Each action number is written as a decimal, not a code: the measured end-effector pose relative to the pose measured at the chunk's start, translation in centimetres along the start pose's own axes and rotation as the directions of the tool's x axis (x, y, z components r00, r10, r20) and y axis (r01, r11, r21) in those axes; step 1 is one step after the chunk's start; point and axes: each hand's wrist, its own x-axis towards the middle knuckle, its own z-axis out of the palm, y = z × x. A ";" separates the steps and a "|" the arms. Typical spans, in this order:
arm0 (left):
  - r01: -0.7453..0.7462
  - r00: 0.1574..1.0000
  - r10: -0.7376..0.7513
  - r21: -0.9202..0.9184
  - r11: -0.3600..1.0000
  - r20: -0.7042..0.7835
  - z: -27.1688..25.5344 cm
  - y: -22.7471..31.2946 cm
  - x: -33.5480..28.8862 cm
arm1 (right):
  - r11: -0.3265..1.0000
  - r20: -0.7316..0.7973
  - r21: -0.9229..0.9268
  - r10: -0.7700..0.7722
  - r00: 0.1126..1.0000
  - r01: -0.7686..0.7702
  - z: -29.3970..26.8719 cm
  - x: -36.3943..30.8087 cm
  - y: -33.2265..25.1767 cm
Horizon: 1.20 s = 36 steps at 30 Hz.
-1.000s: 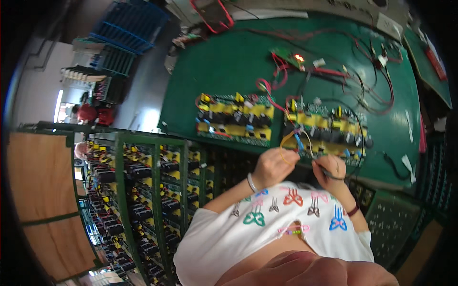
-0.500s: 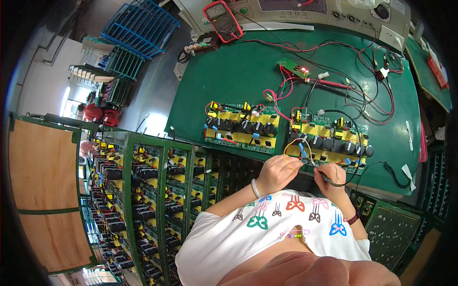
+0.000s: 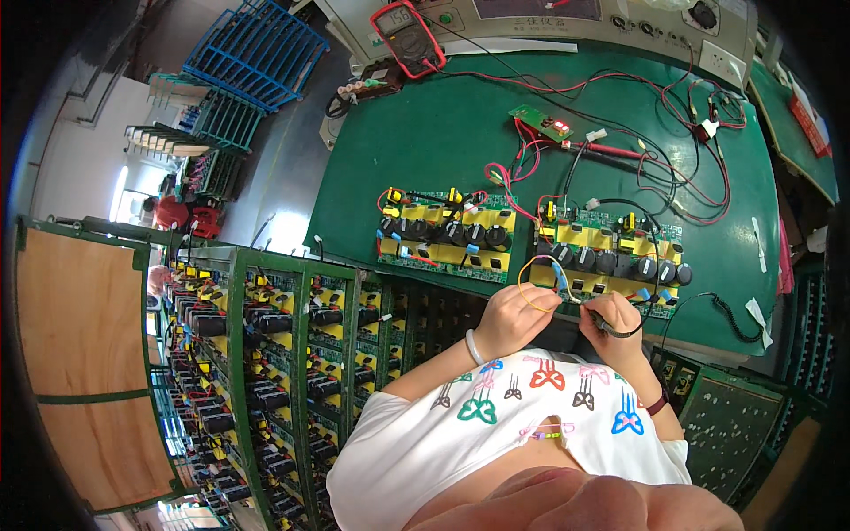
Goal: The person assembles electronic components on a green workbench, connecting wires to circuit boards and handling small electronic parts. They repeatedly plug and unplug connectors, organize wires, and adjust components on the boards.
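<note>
My left hand (image 3: 516,320) is closed in a pinch at the near edge of the right circuit board (image 3: 569,232). A thin yellow wire (image 3: 521,285) loops from the board down to its fingertips. Just to the right, my right hand (image 3: 613,324) is closed around a black cable (image 3: 656,257) that curves across the board's right side. Between the hands a small pale wire end (image 3: 575,300) shows, beside a blue part (image 3: 560,276) on the board. My fingers hide the exact grip points. A similar circuit board (image 3: 423,212), with yellow plates and black capacitors, lies to the left.
A red multimeter (image 3: 406,37) stands at the back of the green table (image 3: 398,124), near a grey instrument (image 3: 531,26). Behind the boards lie a small lit display board (image 3: 540,124), a red probe (image 3: 611,150) and tangled leads. A green rack (image 3: 235,327) of boards stands left.
My right hand has risen slightly toward the board, its fingers more bunched. My left hand has shifted a little up and left. The yellow wire's loop has changed shape.
</note>
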 end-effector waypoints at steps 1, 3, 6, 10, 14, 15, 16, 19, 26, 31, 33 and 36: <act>0.001 1.000 -0.001 -0.002 1.000 0.000 0.0 0.0 0.0 | 1.000 0.004 -0.006 -0.004 1.000 0.004 0.0 0.1 0.0; 0.002 1.000 -0.002 -0.008 1.000 -0.001 0.0 0.1 0.1 | 1.000 0.013 0.020 0.012 1.000 -0.012 -0.1 0.1 -0.2; -0.011 1.000 0.011 -0.003 1.000 -0.017 -0.1 0.1 0.2 | 1.000 0.021 0.019 0.013 1.000 -0.014 -0.2 0.1 -0.3; 0.006 1.000 -0.006 -0.023 1.000 -0.020 0.1 0.1 0.3 | 1.000 0.019 0.018 0.007 1.000 -0.007 -0.2 0.2 -0.2; 0.029 1.000 -0.029 -0.038 0.999 0.002 0.3 -0.1 -0.2 | 1.000 0.027 0.001 0.013 1.000 -0.013 -0.2 0.2 -0.2; 0.033 0.999 -0.032 -0.038 0.999 0.011 0.4 -0.2 -0.3 | 1.000 0.024 0.004 0.017 1.000 -0.017 -0.2 0.1 -0.1; 0.030 0.999 -0.030 -0.044 0.999 0.016 0.4 -0.2 -0.3 | 1.000 0.022 0.006 0.020 1.000 -0.021 -0.2 0.1 -0.1; 0.015 1.000 -0.014 -0.052 0.999 0.023 0.3 -0.2 -0.1 | 1.000 0.026 0.013 0.025 0.999 -0.025 -0.2 0.2 -0.1; -0.004 1.000 0.005 -0.037 0.999 0.022 -0.1 0.0 0.2 | 1.000 0.013 0.015 0.012 1.000 -0.012 -0.3 0.2 -0.2; -0.001 1.000 0.002 -0.051 0.999 0.021 0.0 -0.2 0.0 | 1.000 0.001 0.009 0.010 1.000 -0.010 0.0 0.0 0.0; 0.008 1.000 -0.006 -0.062 0.998 0.023 0.0 -0.3 -0.2 | 1.000 -0.005 0.012 0.011 1.000 -0.011 0.1 0.1 -0.1; 0.009 1.000 -0.008 -0.071 0.997 0.010 0.0 -0.2 0.0 | 1.000 0.002 0.017 0.025 1.000 -0.025 0.0 0.0 0.0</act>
